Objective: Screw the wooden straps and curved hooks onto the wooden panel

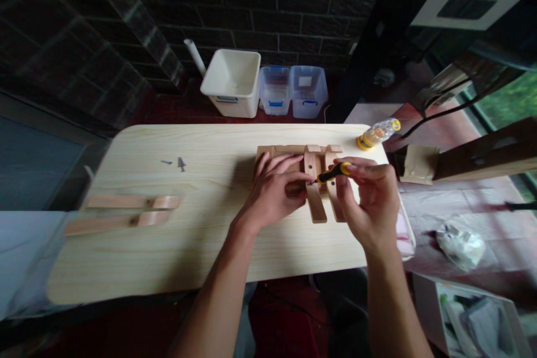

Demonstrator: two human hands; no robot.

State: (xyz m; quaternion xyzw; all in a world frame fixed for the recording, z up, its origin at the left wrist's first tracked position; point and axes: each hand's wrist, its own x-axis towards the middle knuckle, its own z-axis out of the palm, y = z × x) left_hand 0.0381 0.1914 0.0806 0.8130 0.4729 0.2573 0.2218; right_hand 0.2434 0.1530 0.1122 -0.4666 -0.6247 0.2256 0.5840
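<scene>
The white label (305, 81) on the right-hand clear bin (309, 102) is too small to read, and the lettering on the pale panel (472, 0) at upper right is blurred. On the worktop (201, 246), the fingers of the right hand (371, 196) are closed around the yellow end of a black-and-yellow screwdriver (331, 173), which slants down leftward between the two hands. Its tip is at a small dark screw (311, 183) on the left of two curved wooden strips (318, 208), lying across a brown block (265, 151). The left hand (274, 187) spreads over that block, index fingertip right beside the screw; whether its fingers pinch anything, I cannot tell.
</scene>
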